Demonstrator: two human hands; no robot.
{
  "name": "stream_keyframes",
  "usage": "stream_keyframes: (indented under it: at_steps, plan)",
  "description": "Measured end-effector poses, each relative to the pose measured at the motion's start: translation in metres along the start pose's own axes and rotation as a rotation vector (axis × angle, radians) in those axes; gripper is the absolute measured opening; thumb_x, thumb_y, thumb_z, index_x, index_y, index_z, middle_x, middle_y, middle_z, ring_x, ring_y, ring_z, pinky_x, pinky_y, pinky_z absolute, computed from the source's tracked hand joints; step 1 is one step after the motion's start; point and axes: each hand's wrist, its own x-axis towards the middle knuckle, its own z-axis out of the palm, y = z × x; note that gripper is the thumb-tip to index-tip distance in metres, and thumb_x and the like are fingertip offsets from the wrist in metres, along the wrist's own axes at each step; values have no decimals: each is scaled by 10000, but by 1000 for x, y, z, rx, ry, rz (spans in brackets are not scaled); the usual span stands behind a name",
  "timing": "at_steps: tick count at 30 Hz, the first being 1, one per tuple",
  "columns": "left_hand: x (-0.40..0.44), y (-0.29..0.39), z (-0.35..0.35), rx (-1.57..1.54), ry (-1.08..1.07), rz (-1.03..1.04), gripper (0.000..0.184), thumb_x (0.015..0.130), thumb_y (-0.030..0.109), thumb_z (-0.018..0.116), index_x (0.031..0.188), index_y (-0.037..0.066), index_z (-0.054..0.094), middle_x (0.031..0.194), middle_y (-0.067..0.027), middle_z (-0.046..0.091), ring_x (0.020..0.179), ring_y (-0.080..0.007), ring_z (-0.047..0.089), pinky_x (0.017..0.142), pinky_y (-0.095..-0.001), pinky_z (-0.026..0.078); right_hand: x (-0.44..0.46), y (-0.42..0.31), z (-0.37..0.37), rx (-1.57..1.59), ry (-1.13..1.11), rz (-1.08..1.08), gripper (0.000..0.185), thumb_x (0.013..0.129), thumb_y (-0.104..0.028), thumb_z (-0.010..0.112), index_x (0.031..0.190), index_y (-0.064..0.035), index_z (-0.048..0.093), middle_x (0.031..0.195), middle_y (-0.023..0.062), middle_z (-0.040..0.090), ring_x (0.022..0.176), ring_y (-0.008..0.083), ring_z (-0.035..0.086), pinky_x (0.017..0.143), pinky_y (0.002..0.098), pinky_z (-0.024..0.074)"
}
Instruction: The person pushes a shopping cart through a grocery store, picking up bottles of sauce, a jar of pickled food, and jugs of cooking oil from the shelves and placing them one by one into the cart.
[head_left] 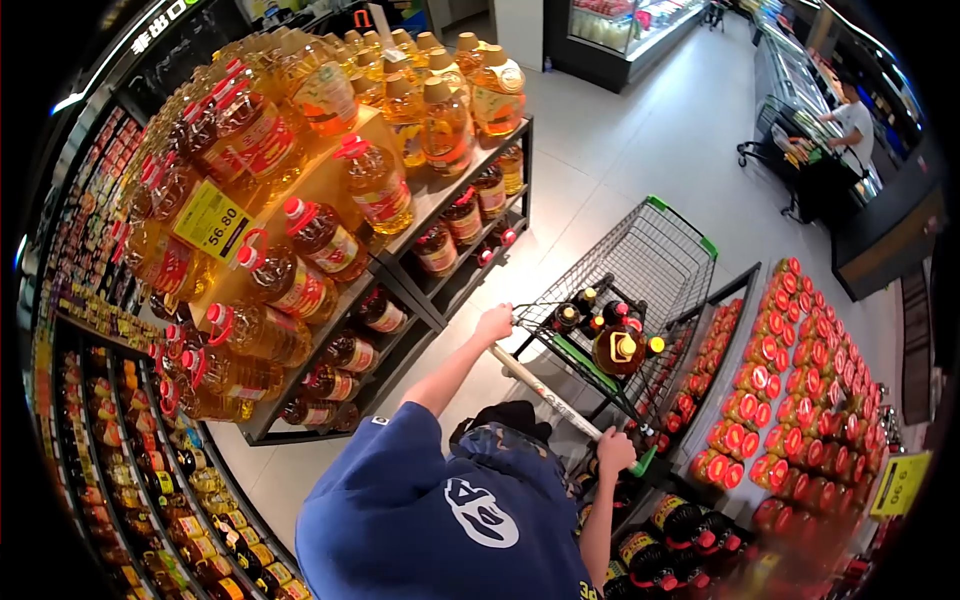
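Both of my hands grip the handlebar of a shopping cart (pixel 640 240). My left hand (pixel 495 322) is wrapped round the far left end of the bar. Near the bar's right end, by its green cap, my right hand (pixel 616 450) is closed round it too. The pale handlebar (pixel 545 390) runs between them. Several dark bottles (pixel 567 317) stand in the part of the cart nearest me, along with a larger amber bottle (pixel 620 350) with a pale cap. The cart's wire basket has green corners.
To the left rises a display of cooking oil bottles (pixel 380 185) with a yellow price sign (pixel 212 222). Red-lidded jars (pixel 750 400) line the right side, close to the cart. Ahead, another person (pixel 855 130) stands by a cart near chilled cabinets (pixel 620 35).
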Motion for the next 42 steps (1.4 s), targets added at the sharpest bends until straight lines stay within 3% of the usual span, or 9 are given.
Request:
stream_keyframes:
  at_steps: [5, 8, 13, 21, 27, 32, 36, 42]
  plan:
    - [-1, 3, 0, 124, 9, 7, 255, 715, 74, 583, 948, -10, 523, 931, -209, 615, 869, -379, 616, 745, -457, 511, 1, 2, 5, 59, 207, -93, 451, 850, -370, 517, 568, -36, 631, 579, 181, 610, 535, 354, 604, 546, 451, 485]
    - [5, -2, 3, 131, -17, 11, 250, 731, 107, 630, 948, 29, 534, 933, -202, 619, 881, -372, 614, 766, -466, 494, 1, 0, -9, 98, 83, -67, 443, 848, -349, 504, 574, -29, 639, 593, 178, 619, 551, 352, 605, 566, 455, 483]
    - [6, 8, -6, 124, -34, -25, 198, 736, 63, 614, 926, 28, 573, 888, -194, 633, 883, -376, 616, 761, -443, 501, 1, -2, -16, 158, 90, -72, 425, 831, -352, 521, 579, -33, 647, 561, 169, 604, 523, 348, 605, 542, 451, 478]
    - [17, 8, -11, 138, 32, 76, 123, 780, 110, 597, 857, 29, 545, 780, -188, 626, 767, -384, 621, 671, -474, 497, 9, -11, -19, 228, 64, -61, 454, 811, -391, 537, 574, -23, 656, 545, 173, 598, 513, 343, 605, 516, 433, 474]
    - [28, 7, -17, 155, 9, 73, 150, 778, 115, 619, 878, 32, 544, 807, -187, 632, 779, -385, 624, 678, -464, 504, 16, -21, -26, 279, 80, -62, 468, 809, -395, 539, 569, -11, 657, 526, 181, 585, 493, 351, 597, 512, 429, 477]
    - [45, 1, -16, 155, 18, 95, 167, 784, 129, 561, 917, 28, 548, 816, -213, 628, 809, -411, 617, 703, -497, 498, 27, -29, -24, 219, -6, -52, 437, 816, -404, 508, 595, -69, 679, 555, 134, 619, 528, 305, 626, 541, 425, 475]
    - [61, -3, -22, 180, 13, 140, 190, 811, 179, 597, 893, 28, 517, 761, -194, 619, 734, -398, 615, 650, -490, 487, 35, -40, -20, 257, 55, -30, 441, 808, -403, 527, 593, -47, 673, 534, 154, 601, 507, 322, 613, 517, 425, 474]
    - [90, -15, -30, 170, 14, 152, 152, 789, 80, 545, 929, 28, 518, 817, -221, 630, 787, -418, 619, 692, -504, 494, 49, -66, -22, 242, 51, 29, 437, 801, -394, 528, 591, -37, 666, 545, 161, 601, 518, 327, 606, 543, 433, 475]
